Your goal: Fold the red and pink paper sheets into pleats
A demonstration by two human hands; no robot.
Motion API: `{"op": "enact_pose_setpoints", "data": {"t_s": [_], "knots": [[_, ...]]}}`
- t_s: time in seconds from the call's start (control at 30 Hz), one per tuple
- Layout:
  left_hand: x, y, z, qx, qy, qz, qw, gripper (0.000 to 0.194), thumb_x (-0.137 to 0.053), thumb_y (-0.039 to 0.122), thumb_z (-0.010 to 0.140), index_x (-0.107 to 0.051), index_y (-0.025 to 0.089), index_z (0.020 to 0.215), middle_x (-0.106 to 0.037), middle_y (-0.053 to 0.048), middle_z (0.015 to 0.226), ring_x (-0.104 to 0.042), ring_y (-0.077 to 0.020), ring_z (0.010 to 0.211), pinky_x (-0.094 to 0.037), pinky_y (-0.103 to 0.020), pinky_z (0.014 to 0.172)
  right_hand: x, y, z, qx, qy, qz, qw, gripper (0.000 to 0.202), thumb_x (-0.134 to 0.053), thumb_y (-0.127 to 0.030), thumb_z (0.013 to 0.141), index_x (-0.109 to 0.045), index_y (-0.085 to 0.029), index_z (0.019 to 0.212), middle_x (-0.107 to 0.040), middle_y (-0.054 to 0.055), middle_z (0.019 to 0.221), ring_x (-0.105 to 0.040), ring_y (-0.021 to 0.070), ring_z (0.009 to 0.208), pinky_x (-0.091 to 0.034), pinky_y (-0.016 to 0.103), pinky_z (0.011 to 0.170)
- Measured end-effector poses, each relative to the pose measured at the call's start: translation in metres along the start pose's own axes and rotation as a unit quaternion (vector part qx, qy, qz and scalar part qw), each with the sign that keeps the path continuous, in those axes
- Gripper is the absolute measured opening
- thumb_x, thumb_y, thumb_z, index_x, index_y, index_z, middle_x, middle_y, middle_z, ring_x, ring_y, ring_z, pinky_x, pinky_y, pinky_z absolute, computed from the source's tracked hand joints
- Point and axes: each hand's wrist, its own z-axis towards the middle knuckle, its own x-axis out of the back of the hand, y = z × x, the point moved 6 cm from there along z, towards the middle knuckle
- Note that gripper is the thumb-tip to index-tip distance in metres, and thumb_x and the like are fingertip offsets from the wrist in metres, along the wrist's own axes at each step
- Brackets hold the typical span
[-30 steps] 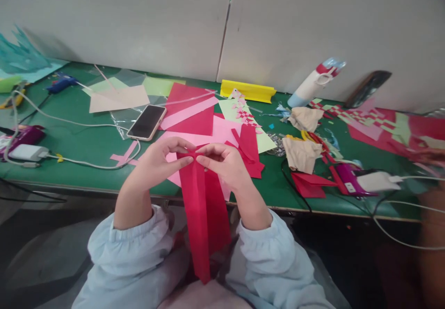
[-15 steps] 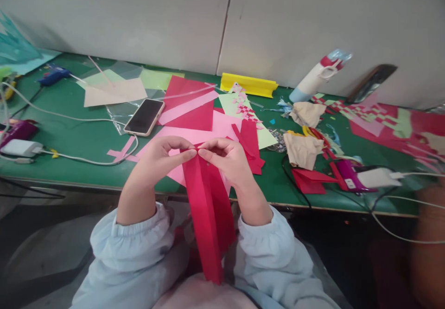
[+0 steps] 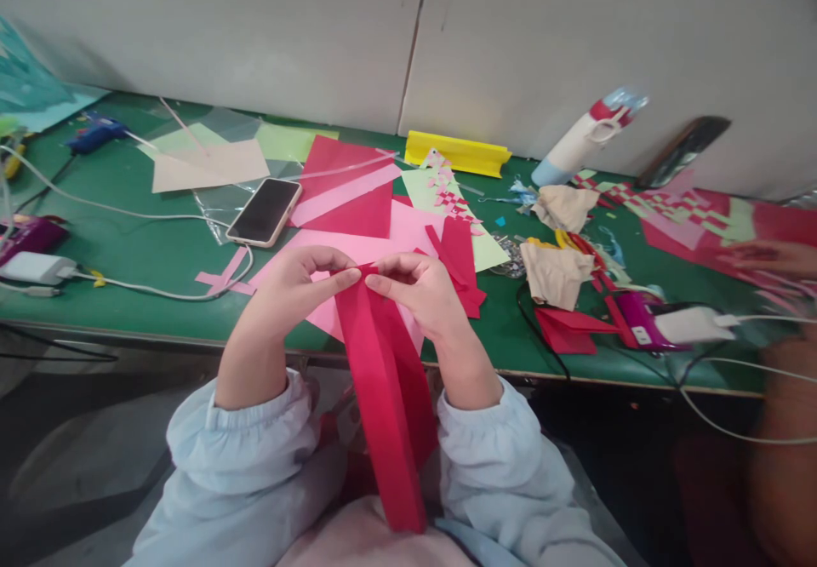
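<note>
Hanging over the lap between two pale blue gathered sleeves, long folded red paper, creased lengthwise, top end just in front of the bare left hand and bare right hand. Both hands pinch that top edge, thumb against curled fingers, fingertips near each other, almost no gap apart from the paper. Hands sit above the front of a green-topped table. Right side, near edge: small folded red paper piece, purple socket block beside it, white plug-in adapter. Just beyond hands: large pale pink sheet, cut red strips on its right, dark-screened phone in pale case on its left. Far right, another person's blurred hand over red paper, grip can't be told. Farther back: bright yellow folded strip, white bottle with red-and-blue top tilted near a grey wall panel.
</note>
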Motion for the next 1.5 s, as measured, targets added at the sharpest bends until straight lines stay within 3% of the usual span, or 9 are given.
{"op": "enact_pose_setpoints", "data": {"t_s": [0.37,0.63,0.77,1.17,1.33,1.5], "knots": [[0.0001,-0.0016,0.0018,-0.002,0.007,-0.036,0.999,0.024,-0.067,0.04,0.078,-0.069,0.016,0.073,-0.067,-0.002,0.072,-0.058,-0.0154,0.072,-0.043,-0.028,0.069,-0.0012,-0.0026,0.0023,0.037,-0.005,0.042,0.998,0.024,-0.085,-0.035,0.064,-0.072,-0.02,0.077,-0.069,-0.001,0.076,-0.062,0.0118,0.072,-0.052,0.026,0.072],[0.0005,-0.0007,0.0026,-0.017,0.014,-0.023,0.999,0.021,-0.067,0.036,0.08,-0.068,0.017,0.072,-0.066,-0.001,0.073,-0.057,-0.0142,0.072,-0.042,-0.028,0.069,-0.0032,-0.0005,0.0011,-0.027,-0.039,0.031,0.998,0.033,-0.087,-0.038,0.058,-0.063,-0.016,0.065,-0.056,-0.005,0.063,-0.05,0.0078,0.061,-0.045,0.023,0.061],[0.0003,-0.0009,0.0026,-0.027,-0.004,-0.032,0.999,0.019,-0.069,0.036,0.08,-0.069,0.018,0.075,-0.066,-0.001,0.074,-0.057,-0.0138,0.072,-0.042,-0.027,0.069,-0.0033,-0.0006,0.0004,-0.047,-0.029,0.043,0.998,0.034,-0.087,-0.039,0.056,-0.064,-0.016,0.065,-0.057,-0.005,0.063,-0.051,0.0084,0.061,-0.045,0.024,0.062],[0.0012,-0.0033,0.0027,-0.016,0.007,-0.058,0.998,0.019,-0.072,0.036,0.077,-0.069,0.017,0.075,-0.066,-0.002,0.075,-0.056,-0.0141,0.072,-0.042,-0.028,0.07,0.0001,0.003,0.003,-0.022,0.006,0.08,0.997,0.032,-0.091,-0.033,0.049,-0.069,-0.018,0.067,-0.065,-0.003,0.07,-0.058,0.0109,0.068,-0.051,0.027,0.07],[0.0049,-0.0024,0.0024,-0.013,0.031,-0.042,0.999,0.019,-0.072,0.036,0.075,-0.069,0.017,0.074,-0.066,-0.002,0.075,-0.057,-0.0143,0.072,-0.043,-0.029,0.071,-0.0021,0.0017,0.0003,-0.062,-0.021,0.063,0.996,0.036,-0.092,-0.034,0.045,-0.066,-0.016,0.063,-0.059,-0.004,0.061,-0.055,0.0095,0.061,-0.049,0.026,0.063],[0.0055,-0.002,0.0021,-0.017,0.043,-0.04,0.998,0.017,-0.073,0.034,0.075,-0.069,0.018,0.074,-0.066,-0.001,0.075,-0.056,-0.0138,0.073,-0.043,-0.027,0.071,-0.0025,0.0011,-0.0003,-0.049,-0.028,0.059,0.997,0.035,-0.09,-0.036,0.049,-0.065,-0.016,0.064,-0.058,-0.005,0.06,-0.053,0.0089,0.059,-0.049,0.026,0.062]]}}
